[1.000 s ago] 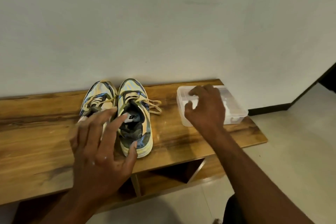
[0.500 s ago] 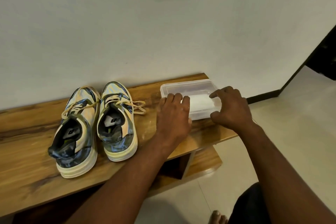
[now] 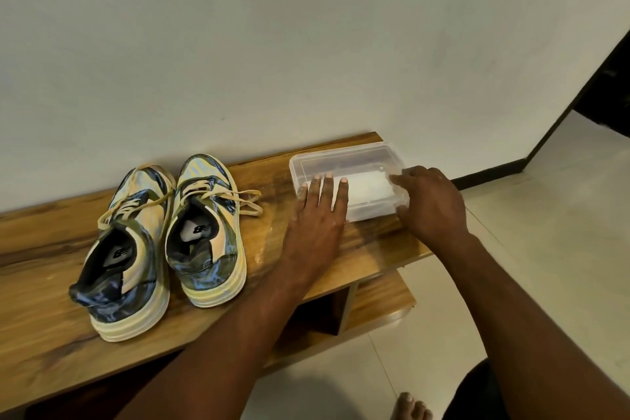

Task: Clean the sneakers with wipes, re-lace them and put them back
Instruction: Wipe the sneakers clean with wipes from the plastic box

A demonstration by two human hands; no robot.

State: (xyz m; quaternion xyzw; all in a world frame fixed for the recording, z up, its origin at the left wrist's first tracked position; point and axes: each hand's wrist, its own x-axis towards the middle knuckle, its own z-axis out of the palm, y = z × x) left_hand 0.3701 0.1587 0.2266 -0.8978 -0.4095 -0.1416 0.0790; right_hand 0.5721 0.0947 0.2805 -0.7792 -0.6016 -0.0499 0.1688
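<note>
1. wooden bench (image 3: 41,259): glossy, streaky brown grain, long flat slab w/ a straight front edge; open shelf cubby under its rt end.
2. pair of sneakers (image 3: 163,242): side by side on the bench top, toes to the wall, heels near the front edge. mottled blue/grey/cream uppers, thick ribbed cream soles, flat cream laces (image 3: 238,199) spilling loose to the rt.
3. clear plastic box (image 3: 344,155): rectangular, rounded corners, lid on, at the bench's rt end by the wall; white wipes (image 3: 368,186) show through.
4. left hand (image 3: 318,211): palm down, fingers straight, tips resting on the lid's near-left part; not gripping.
5. right hand (image 3: 431,203): at the box's rt end, fingers bent over that end of the lid; can't tell if it really grips.
6. room: bare strip of bench between sneakers & box; pale tiled floor (image 3: 562,232) open to the rt; plain white wall (image 3: 306,44) close behind.
</note>
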